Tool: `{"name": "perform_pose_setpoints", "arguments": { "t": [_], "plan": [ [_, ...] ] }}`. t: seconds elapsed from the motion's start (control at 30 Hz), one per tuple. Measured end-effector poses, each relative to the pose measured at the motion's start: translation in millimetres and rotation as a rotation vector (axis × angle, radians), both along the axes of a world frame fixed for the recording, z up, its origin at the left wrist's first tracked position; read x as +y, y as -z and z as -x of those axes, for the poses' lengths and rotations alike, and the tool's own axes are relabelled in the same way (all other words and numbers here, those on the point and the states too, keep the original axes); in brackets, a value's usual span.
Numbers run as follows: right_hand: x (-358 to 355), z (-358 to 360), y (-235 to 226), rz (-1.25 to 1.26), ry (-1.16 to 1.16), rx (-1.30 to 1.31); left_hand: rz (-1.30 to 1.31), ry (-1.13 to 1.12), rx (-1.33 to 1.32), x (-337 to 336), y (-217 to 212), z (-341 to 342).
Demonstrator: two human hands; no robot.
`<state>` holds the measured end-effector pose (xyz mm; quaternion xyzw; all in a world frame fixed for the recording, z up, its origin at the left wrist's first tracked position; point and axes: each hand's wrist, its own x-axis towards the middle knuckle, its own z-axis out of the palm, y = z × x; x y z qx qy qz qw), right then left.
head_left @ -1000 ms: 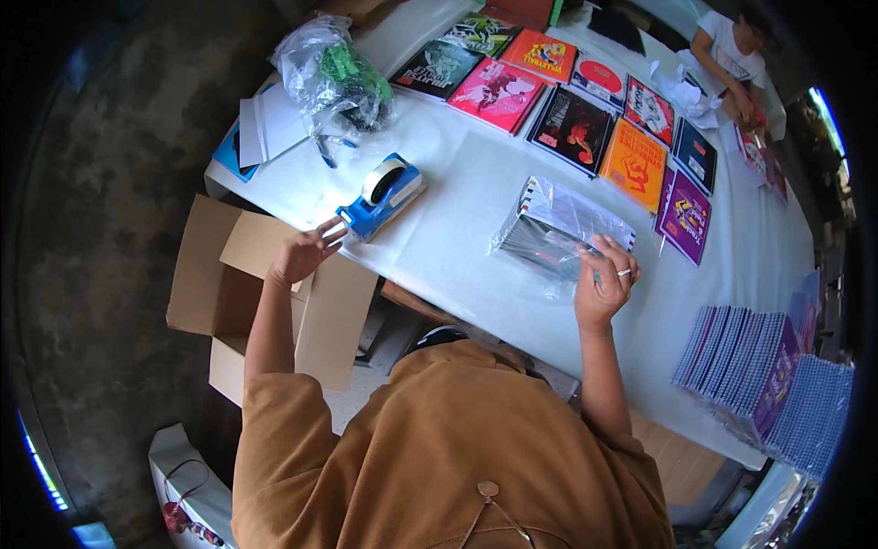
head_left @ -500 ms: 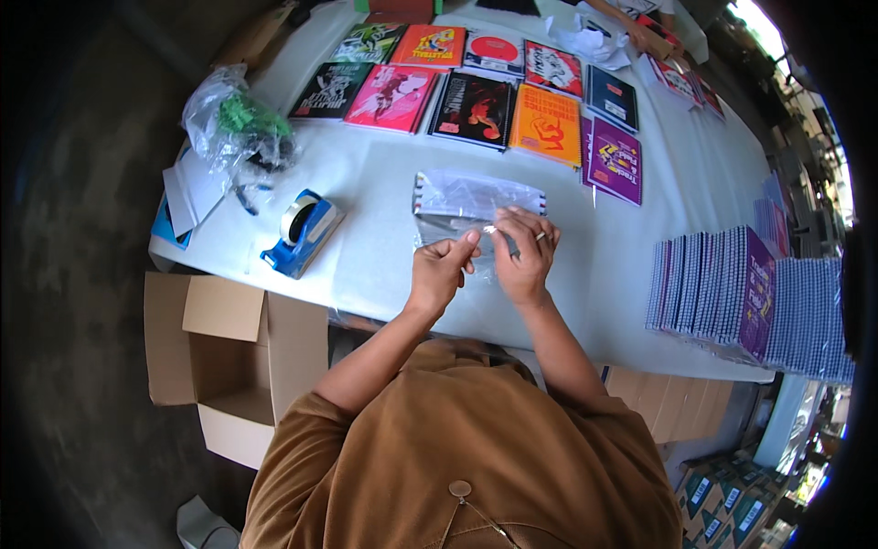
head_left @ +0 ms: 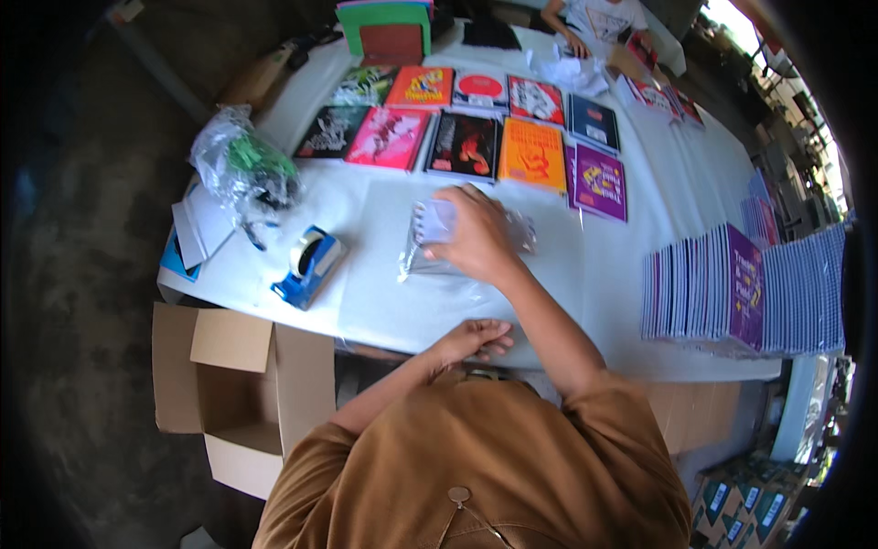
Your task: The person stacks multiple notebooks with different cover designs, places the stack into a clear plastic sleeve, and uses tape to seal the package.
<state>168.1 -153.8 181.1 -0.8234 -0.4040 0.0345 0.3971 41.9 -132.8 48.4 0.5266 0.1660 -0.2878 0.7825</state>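
Observation:
A spiral-bound notebook pack in clear plastic (head_left: 433, 222) lies on the table in front of me, its pale band and dark part partly covered by my hand. My right hand (head_left: 476, 233) reaches over it, thumb on the near side and fingers on the far side of the pale band, gripping it. Loose film sticks out around the pack. My left hand (head_left: 473, 339) rests by the table's near edge, apart from the pack, with loosely curled fingers slightly apart and nothing visible in them. A blue tape dispenser (head_left: 311, 267) stands to the left.
Two rows of colourful notebooks, including an orange one (head_left: 533, 156), lie beyond the pack. Stacked purple notebooks (head_left: 700, 288) stand at right. A crumpled plastic bag (head_left: 242, 160) sits at left, above an open cardboard box (head_left: 306, 384). Another person (head_left: 604, 18) is at the far side.
My hands were together at the pack's near side, pinching clear film. The left has drawn back to the table edge; the right has moved forward and left onto the pack. The view has tilted up.

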Motion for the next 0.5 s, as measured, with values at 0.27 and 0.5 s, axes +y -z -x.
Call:
{"name": "perform_pose_setpoints", "arguments": {
  "t": [0.27,0.5],
  "plan": [
    [-74,-26,82,-0.670,-0.134,0.628,-0.143,-0.726,-0.673,120,11,-15],
    [-27,-21,58,-0.590,-0.124,-0.046,-1.054,-0.594,-1.259,127,-91,-43]
  ]
}}
